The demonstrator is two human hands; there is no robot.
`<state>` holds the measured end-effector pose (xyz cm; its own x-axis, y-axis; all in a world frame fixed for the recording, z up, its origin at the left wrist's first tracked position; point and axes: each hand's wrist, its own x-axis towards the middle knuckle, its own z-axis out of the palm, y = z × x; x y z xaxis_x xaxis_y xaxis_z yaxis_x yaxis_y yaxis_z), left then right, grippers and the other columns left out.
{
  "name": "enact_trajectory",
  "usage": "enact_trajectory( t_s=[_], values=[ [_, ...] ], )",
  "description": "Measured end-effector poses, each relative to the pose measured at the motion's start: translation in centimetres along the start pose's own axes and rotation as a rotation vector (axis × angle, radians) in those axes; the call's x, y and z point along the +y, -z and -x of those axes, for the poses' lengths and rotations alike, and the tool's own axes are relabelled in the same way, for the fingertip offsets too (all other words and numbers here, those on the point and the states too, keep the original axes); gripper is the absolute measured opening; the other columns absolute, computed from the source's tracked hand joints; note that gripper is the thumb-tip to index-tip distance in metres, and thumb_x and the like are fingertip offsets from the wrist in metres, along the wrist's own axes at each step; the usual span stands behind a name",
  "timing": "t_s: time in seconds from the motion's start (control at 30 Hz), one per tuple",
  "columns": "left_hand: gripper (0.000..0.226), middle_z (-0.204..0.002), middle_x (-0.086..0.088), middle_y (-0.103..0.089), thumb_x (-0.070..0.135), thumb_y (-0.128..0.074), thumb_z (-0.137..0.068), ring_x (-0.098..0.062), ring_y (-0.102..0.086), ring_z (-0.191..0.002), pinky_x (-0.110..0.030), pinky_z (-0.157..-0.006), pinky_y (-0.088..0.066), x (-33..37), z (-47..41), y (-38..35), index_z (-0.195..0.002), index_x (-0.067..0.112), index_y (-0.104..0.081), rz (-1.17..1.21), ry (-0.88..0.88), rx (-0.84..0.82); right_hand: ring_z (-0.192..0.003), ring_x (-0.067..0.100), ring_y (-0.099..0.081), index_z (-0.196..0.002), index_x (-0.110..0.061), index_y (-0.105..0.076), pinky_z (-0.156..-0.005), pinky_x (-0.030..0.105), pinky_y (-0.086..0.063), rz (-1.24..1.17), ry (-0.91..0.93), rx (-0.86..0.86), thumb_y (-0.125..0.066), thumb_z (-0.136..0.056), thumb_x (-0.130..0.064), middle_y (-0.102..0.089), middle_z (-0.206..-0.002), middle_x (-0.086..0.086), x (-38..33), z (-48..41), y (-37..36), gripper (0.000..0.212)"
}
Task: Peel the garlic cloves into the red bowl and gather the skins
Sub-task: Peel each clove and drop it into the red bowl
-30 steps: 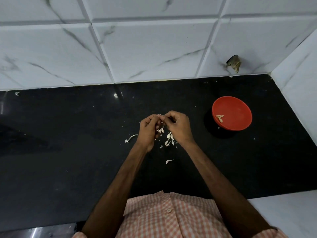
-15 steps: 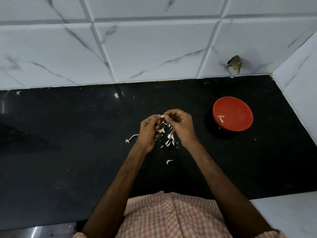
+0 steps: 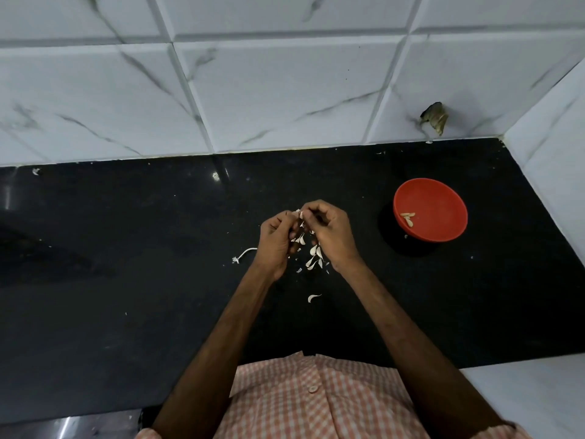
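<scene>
Over skins (image 3: 313, 258), left hand (image 3: 276, 240) and right hand (image 3: 331, 231) still pinch the clove (image 3: 299, 213).

One red bowl (image 3: 443, 198) has three peeled cloves (image 3: 408, 217) in it (small, so roughly counted). Two hands, left hand (image 3: 276, 242) and right hand (image 3: 332, 232), pinch one garlic piece (image 3: 299, 213). About ten skins (image 3: 312, 258) lie on the desk (image 3: 126, 248), plus one stringy stem (image 3: 245, 253).

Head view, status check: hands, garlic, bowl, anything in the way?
Left hand and right hand both pinching garlic clove, mid-peel. Red bowl holds a few peeled cloves. Skins scattered on counter under hands; nothing between hands and bowl.
</scene>
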<state>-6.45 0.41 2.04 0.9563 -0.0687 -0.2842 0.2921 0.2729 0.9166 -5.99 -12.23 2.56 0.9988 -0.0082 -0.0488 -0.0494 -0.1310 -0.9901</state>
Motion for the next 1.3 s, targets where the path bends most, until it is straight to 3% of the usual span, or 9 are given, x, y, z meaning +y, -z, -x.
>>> enact_trajectory(
  t_s=[0.3, 0.5, 0.57, 0.67, 0.8, 0.87, 1.0, 1.17, 1.3],
  values=[
    [0.039, -0.056, 0.004, -0.042, 0.026, -0.047, -0.106, -0.006, -0.035, -0.047, -0.019, -0.042, -0.029, -1.0, -0.8, 1.2, -0.068, 0.017, -0.052, -0.147, -0.034, 0.041, -0.074, 0.006, -0.063, -0.104, -0.003, -0.072, -0.058, 0.022, -0.052, -0.358, -0.256, 0.038, -0.061, -0.098, -0.008, -0.071, -0.086, 0.0, -0.7, 0.1, 0.4, 0.013],
    [0.048, -0.064, 0.0, -0.061, 0.045, -0.045, -0.104, -0.014, -0.053, -0.054, -0.03, -0.053, -0.04, -2.1, -1.3, 2.7, -0.074, 0.01, -0.061, -0.884, -0.154, 0.157, -0.073, 0.009, -0.064, -0.101, 0.001, -0.07, -0.06, 0.025, -0.056, -0.415, -0.268, 0.059, -0.064, -0.095, -0.004, -0.071, -0.083, 0.003, -0.6, 0.1, 0.6, 0.01],
    [0.021, -0.082, 0.001, -0.065, 0.032, -0.055, -0.102, -0.013, -0.059, -0.07, -0.03, -0.063, -0.044, -2.3, -1.5, 3.4, -0.095, 0.013, -0.062, -1.032, -0.221, 0.181, -0.074, 0.011, -0.064, -0.103, 0.003, -0.069, -0.062, 0.025, -0.057, -0.421, -0.27, 0.07, -0.065, -0.094, -0.002, -0.071, -0.082, 0.005, -0.6, 0.2, 0.6, 0.011],
    [0.022, -0.103, 0.004, -0.066, 0.009, -0.063, -0.095, -0.009, -0.063, -0.09, -0.03, -0.079, -0.053, -2.2, -1.9, 3.7, -0.116, 0.015, -0.06, -0.919, -0.307, 0.176, -0.075, 0.01, -0.066, -0.104, 0.001, -0.069, -0.066, 0.025, -0.059, -0.405, -0.24, 0.078, -0.063, -0.094, 0.002, -0.07, -0.083, 0.006, -0.6, 0.2, 0.5, 0.011],
    [0.012, -0.09, 0.01, -0.072, 0.025, -0.061, -0.099, -0.004, -0.068, -0.083, -0.029, -0.074, -0.056, -1.6, -1.5, 2.9, -0.099, 0.02, -0.072, -0.749, -0.336, 0.192, -0.079, 0.012, -0.069, -0.102, -0.004, -0.07, -0.071, 0.024, -0.06, -0.345, -0.181, 0.088, -0.062, -0.095, 0.003, -0.071, -0.085, 0.008, -0.4, 0.3, 0.3, 0.013],
    [0.02, -0.09, 0.01, -0.072, 0.034, -0.058, -0.1, -0.003, -0.067, -0.082, -0.029, -0.072, -0.054, -1.5, -1.3, 2.7, -0.098, 0.021, -0.073, -0.786, -0.334, 0.188, -0.082, 0.014, -0.071, -0.105, -0.001, -0.07, -0.072, 0.023, -0.06, -0.318, -0.173, 0.095, -0.061, -0.095, 0.002, -0.072, -0.088, 0.011, -0.2, 0.3, 0.3, 0.013],
    [0.013, -0.103, 0.012, -0.07, 0.016, -0.063, -0.097, -0.001, -0.066, -0.089, -0.032, -0.078, -0.058, -1.6, -1.3, 2.7, -0.108, 0.022, -0.067, -0.827, -0.374, 0.204, -0.083, 0.013, -0.072, -0.108, 0.002, -0.07, -0.074, 0.024, -0.06, -0.271, -0.157, 0.085, -0.059, -0.096, 0.005, -0.074, -0.092, 0.012, -0.1, 0.2, 0.2, 0.017],
    [0.02, -0.084, 0.013, -0.073, 0.039, -0.056, -0.1, -0.003, -0.066, -0.072, -0.037, -0.07, -0.057, -1.3, -1.0, 2.9, -0.1, 0.026, -0.071, -0.968, -0.348, 0.236, -0.084, 0.012, -0.074, -0.108, 0.002, -0.069, -0.074, 0.023, -0.061, -0.255, -0.147, 0.085, -0.059, -0.095, 0.007, -0.074, -0.094, 0.013, -0.2, 0.2, 0.1, 0.017],
    [0.014, -0.095, 0.009, -0.074, 0.021, -0.073, -0.091, -0.007, -0.07, -0.086, -0.038, -0.079, -0.06, -1.1, -1.0, 2.3, -0.104, 0.018, -0.071, -0.661, -0.365, 0.137, -0.081, 0.014, -0.074, -0.103, -0.002, -0.07, -0.074, 0.026, -0.061, -0.238, -0.142, 0.105, -0.062, -0.094, 0.006, -0.075, -0.094, 0.015, 0.0, 0.1, -0.1, 0.014]
  ],
)
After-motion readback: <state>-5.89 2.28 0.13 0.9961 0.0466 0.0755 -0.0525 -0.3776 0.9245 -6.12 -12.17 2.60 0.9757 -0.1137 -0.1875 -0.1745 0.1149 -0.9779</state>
